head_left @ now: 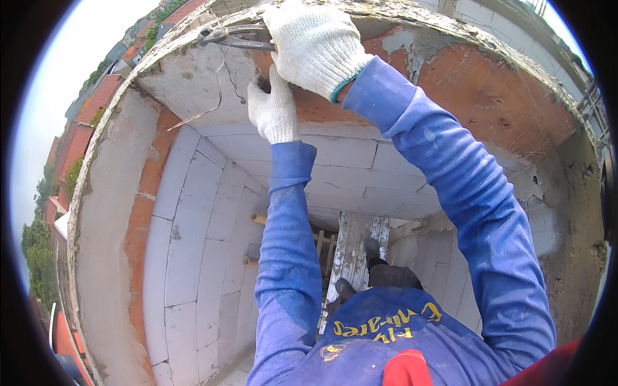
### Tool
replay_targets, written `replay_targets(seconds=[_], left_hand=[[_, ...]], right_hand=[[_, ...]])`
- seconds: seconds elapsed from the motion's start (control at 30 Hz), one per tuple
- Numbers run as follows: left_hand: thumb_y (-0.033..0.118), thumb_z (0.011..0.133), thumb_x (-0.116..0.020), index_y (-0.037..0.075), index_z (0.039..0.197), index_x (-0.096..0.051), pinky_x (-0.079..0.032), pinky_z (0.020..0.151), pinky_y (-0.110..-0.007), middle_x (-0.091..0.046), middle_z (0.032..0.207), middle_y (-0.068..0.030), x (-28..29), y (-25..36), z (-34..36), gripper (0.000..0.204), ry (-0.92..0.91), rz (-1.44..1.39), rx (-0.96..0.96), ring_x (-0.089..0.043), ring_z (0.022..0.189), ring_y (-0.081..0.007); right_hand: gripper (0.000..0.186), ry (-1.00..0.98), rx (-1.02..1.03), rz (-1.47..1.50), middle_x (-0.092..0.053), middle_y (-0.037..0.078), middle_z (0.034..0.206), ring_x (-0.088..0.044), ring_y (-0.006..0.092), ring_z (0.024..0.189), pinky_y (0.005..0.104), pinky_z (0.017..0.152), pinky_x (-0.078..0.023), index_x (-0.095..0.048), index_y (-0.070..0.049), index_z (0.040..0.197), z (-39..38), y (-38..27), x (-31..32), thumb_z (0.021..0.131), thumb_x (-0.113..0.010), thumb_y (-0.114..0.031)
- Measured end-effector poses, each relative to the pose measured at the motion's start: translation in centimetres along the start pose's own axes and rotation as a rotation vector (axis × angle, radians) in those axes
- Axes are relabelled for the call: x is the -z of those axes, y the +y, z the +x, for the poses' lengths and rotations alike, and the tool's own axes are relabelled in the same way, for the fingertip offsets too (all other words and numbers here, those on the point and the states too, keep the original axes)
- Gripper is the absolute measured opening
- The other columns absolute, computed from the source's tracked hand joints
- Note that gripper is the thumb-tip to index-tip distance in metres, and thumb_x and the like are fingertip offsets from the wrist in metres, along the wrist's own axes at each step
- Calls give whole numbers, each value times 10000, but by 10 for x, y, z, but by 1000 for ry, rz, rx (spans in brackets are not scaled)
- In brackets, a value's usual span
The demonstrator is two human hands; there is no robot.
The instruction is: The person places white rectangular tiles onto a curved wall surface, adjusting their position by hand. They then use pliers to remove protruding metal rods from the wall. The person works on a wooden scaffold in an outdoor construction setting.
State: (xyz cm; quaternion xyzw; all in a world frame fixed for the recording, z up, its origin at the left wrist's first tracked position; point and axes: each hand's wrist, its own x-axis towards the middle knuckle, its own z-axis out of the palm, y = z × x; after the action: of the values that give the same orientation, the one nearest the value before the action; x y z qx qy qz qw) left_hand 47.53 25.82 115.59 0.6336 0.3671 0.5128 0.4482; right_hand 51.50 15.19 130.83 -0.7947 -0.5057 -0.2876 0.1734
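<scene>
In a white knit glove, my right hand (pixel 315 48) is closed round the handles of metal pincers (pixel 239 38). The jaws point left, close under the rough concrete rim (pixel 161 61). A thin tie wire (pixel 219 96) hangs by the jaws, bent, with one end slanting down to the left. Just below, my left hand (pixel 273 110), gloved too, is raised against the reddish-brown board (pixel 309 103) on the underside of the concrete. Its thumb and fingers close round a dark spot; what they hold is not clear, and the right hand partly covers the fingertips.
Pale block walls (pixel 203 219) enclose me on the sides. My boots stand on a narrow, stained plank (pixel 351 235) far below. Two round wooden poles (pixel 257 218) jut by the left wall. Past the rim at left lie red roofs (pixel 98 100) and trees, well below.
</scene>
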Motion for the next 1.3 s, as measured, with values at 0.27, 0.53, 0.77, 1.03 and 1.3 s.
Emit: replay_targets(seconds=[0.27, 0.53, 0.77, 1.03, 1.3], left_hand=[[726, 1012, -614, -102, 912, -733, -462, 645, -380, -611, 710, -59, 1, -20, 40, 843, -170, -88, -43, -505, 701, -154], [698, 1073, -539, -107, 1208, -727, -504, 804, -350, -720, 1059, -126, 13, -26, 16, 838, -106, -614, 197, -612, 904, -196], [627, 1105, -522, -159, 1308, -665, -558, 871, -369, -755, 1160, -188, 0, -47, 38, 824, -192, -405, 64, -705, 988, -228], [363, 1034, -707, -59, 1396, -636, -585, 824, -372, -757, 1208, -123, 5, -71, 66, 561, -244, -219, -43, -738, 993, -235], [449, 1052, -677, -25, 1506, -542, -562, 957, -393, -666, 1414, -144, 90, -90, -108, 670, -235, 91, -340, -676, 1192, -246]], right_hand=[[286, -5, -12, -37, -801, 190, 1006, -775, 359, 955, 483, 837, -607, -813, -64, 1041, 13, 10, -7, 963, -600, -239], [341, -86, -13, -48, -790, 173, 1190, -769, 368, 1038, 530, 875, -613, -810, -94, 1192, -9, -39, -16, 931, -718, -294], [306, -125, 11, -8, -809, 165, 1063, -792, 341, 965, 511, 794, -624, -827, -85, 1109, 24, -9, -19, 890, -746, -283], [349, -238, -100, 14, -802, 112, 1173, -739, 306, 1139, 526, 782, -591, -854, -133, 1139, 38, -19, -32, 838, -819, -305], [344, -405, -87, 215, -676, 155, 1083, -718, 264, 948, 410, 661, -600, -812, -52, 1151, -76, -89, -17, 848, -799, -214]])
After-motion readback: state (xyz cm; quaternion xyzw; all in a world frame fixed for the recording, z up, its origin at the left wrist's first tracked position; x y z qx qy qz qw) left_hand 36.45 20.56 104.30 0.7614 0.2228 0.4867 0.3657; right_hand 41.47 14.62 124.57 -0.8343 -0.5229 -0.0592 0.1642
